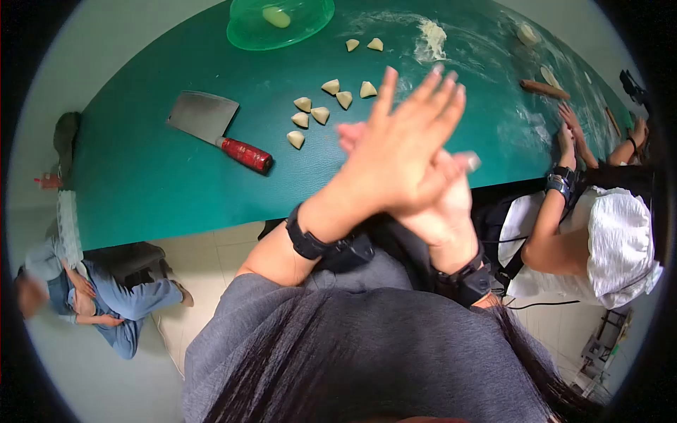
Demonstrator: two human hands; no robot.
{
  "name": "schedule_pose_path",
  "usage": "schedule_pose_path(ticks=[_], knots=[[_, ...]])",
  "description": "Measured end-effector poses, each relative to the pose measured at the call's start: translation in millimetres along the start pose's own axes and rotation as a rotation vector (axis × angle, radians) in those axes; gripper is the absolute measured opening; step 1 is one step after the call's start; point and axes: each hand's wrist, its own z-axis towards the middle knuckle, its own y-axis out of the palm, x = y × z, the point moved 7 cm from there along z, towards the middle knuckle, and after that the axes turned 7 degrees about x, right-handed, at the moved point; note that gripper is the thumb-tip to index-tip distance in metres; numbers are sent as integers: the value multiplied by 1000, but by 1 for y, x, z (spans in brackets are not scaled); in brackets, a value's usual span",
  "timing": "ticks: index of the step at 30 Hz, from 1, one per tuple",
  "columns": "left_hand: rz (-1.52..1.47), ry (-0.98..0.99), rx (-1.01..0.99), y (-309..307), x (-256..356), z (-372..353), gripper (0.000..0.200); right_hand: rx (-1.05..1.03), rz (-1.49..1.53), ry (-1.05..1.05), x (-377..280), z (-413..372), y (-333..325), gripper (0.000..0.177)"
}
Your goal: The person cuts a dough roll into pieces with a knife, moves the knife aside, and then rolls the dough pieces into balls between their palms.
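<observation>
Over the green table, my left hand (398, 155) lies across my right hand (448, 215), palm to palm, its fingers stretched out and spread. My right hand is underneath and partly covered; its thumb and some fingertips stick out past the left hand. Whether anything sits between the palms is hidden. Close beyond them are several small cut dough pieces (320, 115), with two more dough pieces (375, 44) farther back. To the left lies a cleaver (204, 116) with a red handle, its blade pointing away.
A green translucent bowl (243, 39) with a pale lump of dough stands at the far edge. Loose flour (431, 39) is scattered on the green table (141, 190). At right, a co-worker's hands (575, 134) are near a rolling pin (544, 89). Another person (106, 296) sits at left.
</observation>
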Motion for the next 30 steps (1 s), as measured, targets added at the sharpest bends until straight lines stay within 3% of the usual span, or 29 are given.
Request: schedule_pose_path(ticks=[3, 5, 6, 9, 10, 13, 14, 15, 17, 19, 20, 22, 23, 25, 27, 28, 30], knots=[[-219, 120, 26, 16, 10, -22, 75, 25, 114, 54, -7, 11, -8, 67], [-527, 81, 8, 16, 41, -27, 77, -14, 216, 115, 2, 19, -29, 71], [-479, 93, -18, 14, 47, -22, 75, -29, 268, 146, 7, 19, -28, 73], [-211, 75, 12, 13, 28, -9, 74, -85, 23, 126, 27, -2, -9, 70], [-54, 45, 20, 8, 9, -6, 72, -2, 78, 88, 15, -3, -5, 71], [27, 112, -11, 15, 7, -25, 67, 108, 197, -47, -25, -8, -18, 71], [-358, 14, -66, 22, 23, -24, 62, 49, 214, -46, -26, 0, -20, 72], [-496, 48, 20, 15, 40, -22, 63, -4, 233, -41, -25, 9, -24, 72], [-359, 181, -43, 20, 58, -18, 66, -49, 214, 48, -3, 13, -20, 74], [-185, 80, -63, 14, 37, 0, 68, -57, 130, 205, 30, 11, -11, 76], [-131, 12, -15, 10, 21, 3, 66, -387, -120, 4, 20, 4, 8, 77], [-30, -7, -48, 9, 8, -12, 65, 74, -47, -108, -10, -3, -4, 77], [23, -10, -65, 11, 4, -16, 64, 173, 9, -290, -9, 6, -1, 76], [-304, 47, -82, 20, 37, -24, 72, 376, 63, -670, -4, 14, 6, 75], [-314, 20, -60, 9, 54, -16, 82, -32, 340, 101, -1, 16, -24, 75], [-227, -2, -52, 9, 49, -8, 88, -53, 126, 144, 12, 15, -15, 75], [-107, -70, 19, -2, 25, 3, 82, -1, 118, 72, 3, 1, 1, 76]])
